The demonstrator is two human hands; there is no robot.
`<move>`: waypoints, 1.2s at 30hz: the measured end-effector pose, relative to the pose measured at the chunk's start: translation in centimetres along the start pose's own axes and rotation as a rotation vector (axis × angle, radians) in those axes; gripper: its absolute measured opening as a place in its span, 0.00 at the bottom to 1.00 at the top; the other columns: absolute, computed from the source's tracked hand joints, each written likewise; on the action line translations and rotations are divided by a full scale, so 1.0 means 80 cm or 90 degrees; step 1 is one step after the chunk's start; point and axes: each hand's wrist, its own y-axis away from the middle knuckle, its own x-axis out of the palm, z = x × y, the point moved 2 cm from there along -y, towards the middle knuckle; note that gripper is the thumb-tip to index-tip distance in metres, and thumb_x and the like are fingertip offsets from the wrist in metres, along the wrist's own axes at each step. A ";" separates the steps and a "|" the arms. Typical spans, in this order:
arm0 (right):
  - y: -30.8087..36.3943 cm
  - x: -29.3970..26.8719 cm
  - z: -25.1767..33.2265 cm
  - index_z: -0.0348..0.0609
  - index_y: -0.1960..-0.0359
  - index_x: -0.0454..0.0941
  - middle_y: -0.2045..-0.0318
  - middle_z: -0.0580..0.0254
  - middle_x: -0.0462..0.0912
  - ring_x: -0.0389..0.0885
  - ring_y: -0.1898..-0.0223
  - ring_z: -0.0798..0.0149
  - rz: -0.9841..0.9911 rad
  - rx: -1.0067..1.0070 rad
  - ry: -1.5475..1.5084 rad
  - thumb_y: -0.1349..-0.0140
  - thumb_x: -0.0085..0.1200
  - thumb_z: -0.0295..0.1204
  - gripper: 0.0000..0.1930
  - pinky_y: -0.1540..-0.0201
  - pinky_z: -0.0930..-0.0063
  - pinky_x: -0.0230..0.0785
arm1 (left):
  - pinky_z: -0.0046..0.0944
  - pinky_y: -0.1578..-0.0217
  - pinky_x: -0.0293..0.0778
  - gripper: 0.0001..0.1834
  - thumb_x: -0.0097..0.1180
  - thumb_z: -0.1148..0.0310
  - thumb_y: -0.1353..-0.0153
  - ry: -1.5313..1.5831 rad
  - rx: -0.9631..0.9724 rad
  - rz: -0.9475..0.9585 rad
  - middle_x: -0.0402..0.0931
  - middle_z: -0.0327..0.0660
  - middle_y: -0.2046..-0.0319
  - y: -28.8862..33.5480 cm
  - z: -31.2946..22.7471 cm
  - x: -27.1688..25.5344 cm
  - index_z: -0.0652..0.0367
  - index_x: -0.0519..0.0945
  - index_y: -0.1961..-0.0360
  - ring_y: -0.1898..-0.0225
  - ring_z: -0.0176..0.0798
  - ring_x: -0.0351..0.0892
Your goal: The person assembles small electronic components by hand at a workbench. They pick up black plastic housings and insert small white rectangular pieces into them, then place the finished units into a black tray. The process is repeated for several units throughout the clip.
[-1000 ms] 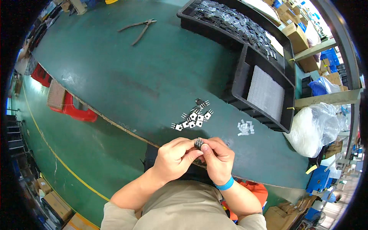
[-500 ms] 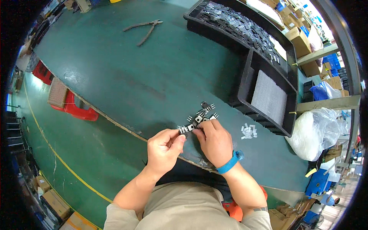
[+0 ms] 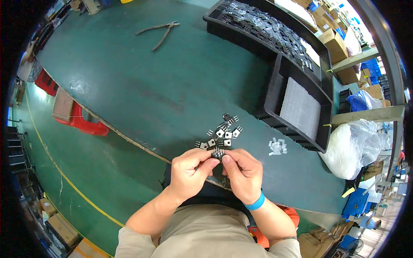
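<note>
Together, two hands, left hand (image 3: 189, 172), right hand (image 3: 243, 174), pinching one component (image 3: 218, 153), two trays (image 3: 275, 92).

Clearly a factory assembly workshop, small electronics by the look of it. Long green worktop (image 3: 142, 86) with worn edge, carrying black plastic trays (image 3: 275, 92): one heaped with small dark metal-tabbed components (image 3: 266, 30), another holding a white ribbed sheet (image 3: 300, 107). Loose three-legged components (image 3: 221, 133) scattered near the front edge, a little heap of white bits (image 3: 276, 146) beside them, pliers (image 3: 158, 31) lying farther back. Green painted floor (image 3: 81, 172) below with a yellow lane line (image 3: 64, 178), red plastic crates (image 3: 86, 122) along the aisle. Cardboard boxes (image 3: 333, 43) stacked behind the trays and on the floor, a bulging clear plastic bag (image 3: 352, 148) at the right, blue bins (image 3: 357, 202) beyond.
</note>
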 end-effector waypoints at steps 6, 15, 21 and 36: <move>0.002 0.003 0.004 0.36 0.57 0.86 0.68 0.54 0.85 0.83 0.68 0.60 0.002 -0.031 0.020 0.35 0.61 0.22 0.07 0.63 0.70 0.74 | 0.30 0.76 0.73 0.05 0.68 0.78 0.41 0.015 -0.002 0.007 0.82 0.42 0.72 0.001 -0.001 -0.002 0.68 0.86 0.65 0.77 0.29 0.78; -0.047 -0.015 -0.018 0.41 0.56 0.82 0.63 0.52 0.81 0.82 0.64 0.47 -0.032 -0.142 0.370 0.41 0.64 0.25 0.11 0.62 0.58 0.76 | 0.28 0.76 0.73 0.08 0.67 0.74 0.38 0.037 -0.074 -0.055 0.80 0.38 0.73 0.003 0.012 -0.014 0.69 0.84 0.63 0.76 0.27 0.77; -0.052 -0.021 -0.026 0.41 0.61 0.83 0.60 0.53 0.80 0.82 0.62 0.47 -0.037 -0.194 0.423 0.43 0.65 0.26 0.09 0.60 0.57 0.76 | 0.28 0.76 0.73 0.07 0.64 0.74 0.35 0.020 -0.086 -0.043 0.81 0.38 0.71 0.002 0.023 -0.015 0.69 0.84 0.62 0.76 0.27 0.77; -0.020 -0.008 -0.001 0.42 0.59 0.81 0.65 0.53 0.81 0.82 0.67 0.48 0.088 -0.086 0.472 0.43 0.67 0.28 0.11 0.65 0.57 0.76 | 0.28 0.75 0.73 0.06 0.61 0.77 0.35 0.070 -0.102 -0.057 0.83 0.39 0.71 0.002 0.021 -0.013 0.70 0.83 0.60 0.76 0.27 0.77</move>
